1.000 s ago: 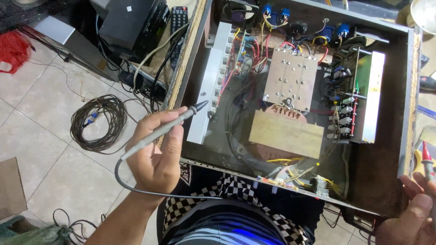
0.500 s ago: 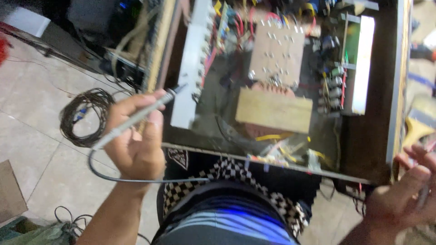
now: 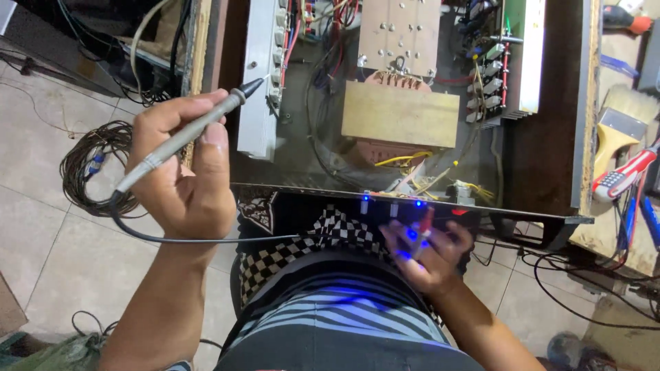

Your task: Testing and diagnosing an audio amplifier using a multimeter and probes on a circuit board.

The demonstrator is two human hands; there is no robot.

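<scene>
The left hand (image 3: pixel 182 172) is clamped on a grey probe (image 3: pixel 185 135), tip beside the amplifier chassis's (image 3: pixel 412 103) heatsink (image 3: pixel 260 75); steady it there. The blurred right hand (image 3: pixel 430 251) seemingly pinches something red below the chassis.

A coiled cable (image 3: pixel 93 165) lies on the tiled floor (image 3: pixel 48 254) at left; a paintbrush (image 3: pixel 615 130) rests far right.

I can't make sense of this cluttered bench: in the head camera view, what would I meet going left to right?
Coil of dark cable on the floor → left hand holding a grey pen-shaped tool → long grey metal heat sink → tan block-shaped transformer → yellow-handled paintbrush.
</scene>
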